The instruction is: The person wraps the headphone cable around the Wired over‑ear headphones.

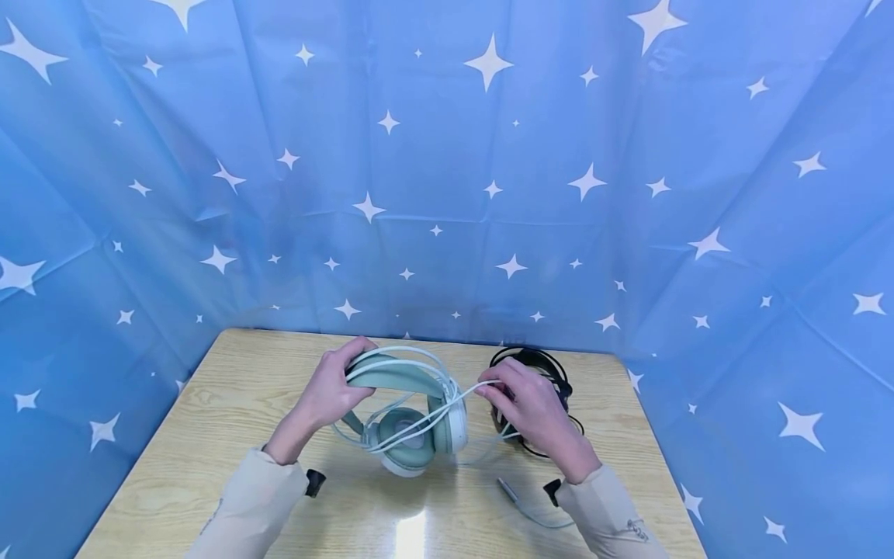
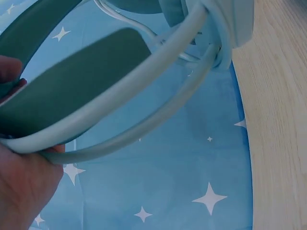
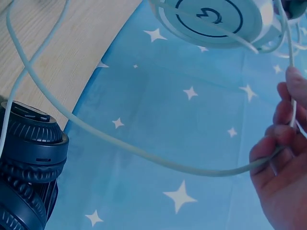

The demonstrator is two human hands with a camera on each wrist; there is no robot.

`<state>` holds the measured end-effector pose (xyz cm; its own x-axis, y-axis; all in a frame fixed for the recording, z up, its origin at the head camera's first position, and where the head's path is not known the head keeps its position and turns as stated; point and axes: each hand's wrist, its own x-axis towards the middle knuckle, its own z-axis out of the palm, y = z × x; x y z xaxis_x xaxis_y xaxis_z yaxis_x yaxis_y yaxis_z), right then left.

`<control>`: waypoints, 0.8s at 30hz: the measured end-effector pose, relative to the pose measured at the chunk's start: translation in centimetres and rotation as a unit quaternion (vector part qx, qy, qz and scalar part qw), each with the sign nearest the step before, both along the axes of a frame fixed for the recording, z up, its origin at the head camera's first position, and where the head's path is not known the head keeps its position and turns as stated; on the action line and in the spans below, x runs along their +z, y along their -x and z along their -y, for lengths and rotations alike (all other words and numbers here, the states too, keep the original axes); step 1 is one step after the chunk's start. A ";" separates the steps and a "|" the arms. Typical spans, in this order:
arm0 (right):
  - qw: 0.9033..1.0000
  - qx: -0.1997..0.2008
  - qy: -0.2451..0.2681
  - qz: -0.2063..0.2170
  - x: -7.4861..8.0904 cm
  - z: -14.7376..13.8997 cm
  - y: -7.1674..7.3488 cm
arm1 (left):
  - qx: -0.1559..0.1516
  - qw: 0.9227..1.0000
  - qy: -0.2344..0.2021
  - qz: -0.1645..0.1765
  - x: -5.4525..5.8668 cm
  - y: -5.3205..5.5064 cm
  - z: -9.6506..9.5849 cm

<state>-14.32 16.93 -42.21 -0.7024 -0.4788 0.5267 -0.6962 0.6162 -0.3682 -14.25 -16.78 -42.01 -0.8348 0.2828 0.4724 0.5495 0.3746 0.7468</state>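
My left hand (image 1: 337, 388) grips the headband of the pale green headphones (image 1: 410, 378), which are held up over the table, ear cups hanging to the right and below. Loops of pale cable (image 2: 144, 79) run round the headband and ear cups. In the right wrist view a round ear cup (image 3: 211, 18) carries a dark circle and logo. My right hand (image 1: 528, 405) pinches a length of the same cable (image 3: 158, 159) between thumb and fingers, to the right of the headphones. The cable's plug end (image 1: 507, 489) lies on the table below.
Black headphones (image 3: 36, 143) with their black cable rest at the back right of the wooden table (image 1: 230, 404), partly behind my right hand. A blue curtain (image 1: 433, 171) with white stars stands behind the table and along both sides.
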 end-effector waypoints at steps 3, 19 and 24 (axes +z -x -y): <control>1.000 0.011 0.011 -0.007 0.0 -0.1 0.2 | -0.012 1.000 -0.008 0.016 0.0 0.0 0.2; 0.989 0.033 0.109 0.091 0.6 0.3 1.3 | -0.189 0.969 -0.134 0.084 -0.2 0.5 1.0; 0.983 0.054 0.123 0.129 0.4 0.7 2.0 | -0.266 0.932 -0.216 0.119 -0.8 1.0 1.2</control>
<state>-16.36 16.22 -41.83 -0.7796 -0.4384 0.4473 -0.6170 0.4150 -0.6686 -15.28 -17.97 -42.83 -0.7267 0.5123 0.4576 0.3713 -0.2675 0.8891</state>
